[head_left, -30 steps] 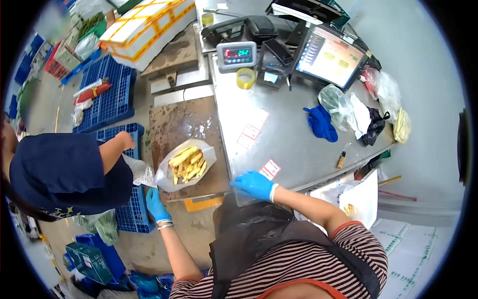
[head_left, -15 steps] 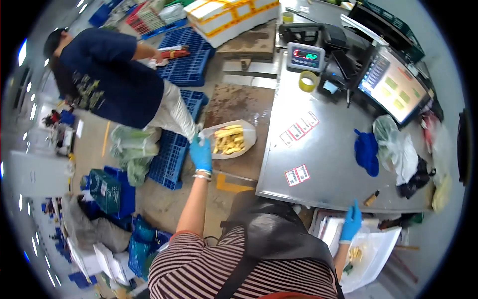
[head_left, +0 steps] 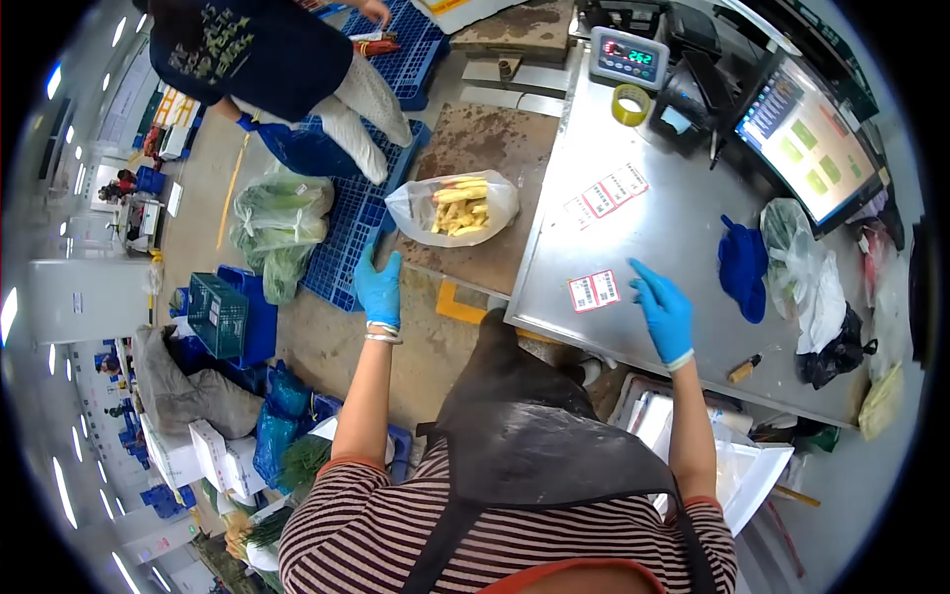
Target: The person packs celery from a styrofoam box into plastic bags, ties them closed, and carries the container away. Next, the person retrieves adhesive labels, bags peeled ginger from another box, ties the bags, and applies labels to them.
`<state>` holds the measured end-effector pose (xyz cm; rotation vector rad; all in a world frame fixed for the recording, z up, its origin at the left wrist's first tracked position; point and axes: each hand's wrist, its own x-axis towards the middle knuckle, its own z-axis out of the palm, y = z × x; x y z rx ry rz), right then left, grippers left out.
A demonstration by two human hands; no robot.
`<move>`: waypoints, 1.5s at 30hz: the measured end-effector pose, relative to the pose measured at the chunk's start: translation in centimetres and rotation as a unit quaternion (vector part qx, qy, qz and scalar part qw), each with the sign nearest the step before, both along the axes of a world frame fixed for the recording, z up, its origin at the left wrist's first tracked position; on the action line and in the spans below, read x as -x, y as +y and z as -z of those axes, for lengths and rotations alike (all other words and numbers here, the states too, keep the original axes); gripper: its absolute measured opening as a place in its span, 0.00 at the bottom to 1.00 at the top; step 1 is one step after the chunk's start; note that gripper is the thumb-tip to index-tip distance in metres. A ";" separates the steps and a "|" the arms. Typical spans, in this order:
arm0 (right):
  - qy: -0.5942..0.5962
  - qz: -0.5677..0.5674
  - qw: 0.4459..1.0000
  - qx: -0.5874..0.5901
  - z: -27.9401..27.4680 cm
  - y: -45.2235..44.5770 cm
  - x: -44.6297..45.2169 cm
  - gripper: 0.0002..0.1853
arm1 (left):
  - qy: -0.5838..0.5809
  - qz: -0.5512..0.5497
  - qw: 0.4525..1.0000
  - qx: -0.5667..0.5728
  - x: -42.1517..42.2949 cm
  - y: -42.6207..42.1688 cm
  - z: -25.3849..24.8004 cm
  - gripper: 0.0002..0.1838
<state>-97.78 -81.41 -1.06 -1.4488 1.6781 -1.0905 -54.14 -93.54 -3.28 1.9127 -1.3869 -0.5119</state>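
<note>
A translucent plastic bag (head_left: 406,211) holds pale yellow, finger-like produce (head_left: 461,210) whose exact kind I cannot tell. It lies open on a stained weighing platform (head_left: 473,136). My left hand (head_left: 380,292), in a blue glove, is just below the bag, apart from it, with thumb and fingers spread. Over the metal table, my right hand (head_left: 663,312) is gloved in blue too, its fingers apart and nothing held. Left of it lies a white label with red borders (head_left: 594,291). Further up the table is a strip of similar labels (head_left: 614,192).
On the metal table (head_left: 673,233) are a scale display (head_left: 628,59), yellow tape (head_left: 629,105), a monitor (head_left: 807,144), a blue cap (head_left: 742,269) and plastic bags. Another person (head_left: 267,59) stands at upper left beside blue pallets (head_left: 341,243) and bagged green vegetables (head_left: 282,223).
My left hand has let go of the bag and drawn back toward me. My right hand has come up from beside the white bin to over the table. The other person has shifted upward in view.
</note>
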 end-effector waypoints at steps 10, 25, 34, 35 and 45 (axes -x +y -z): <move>-0.558 -0.097 0.760 -0.318 12.4 -21.9 -25.1 0.22 | -0.005 0.060 0.993 -0.101 -6.7 -13.4 15.6 0.31; -0.497 0.258 0.705 -0.435 30.2 -34.2 -29.6 0.12 | 0.462 0.096 0.857 -0.208 -7.3 -15.9 10.3 0.12; -0.675 0.026 0.613 -0.410 15.3 -25.0 -25.1 0.22 | 0.432 0.103 0.875 -0.195 -6.3 -14.1 12.0 0.12; -0.694 0.027 0.586 -0.418 15.3 -24.1 -24.8 0.23 | 0.409 0.115 0.885 -0.192 -6.3 -14.0 12.2 0.12; -0.711 -0.081 0.587 -0.378 10.5 -17.4 -23.4 0.23 | 0.389 0.104 0.899 -0.174 -6.5 -13.1 12.7 0.16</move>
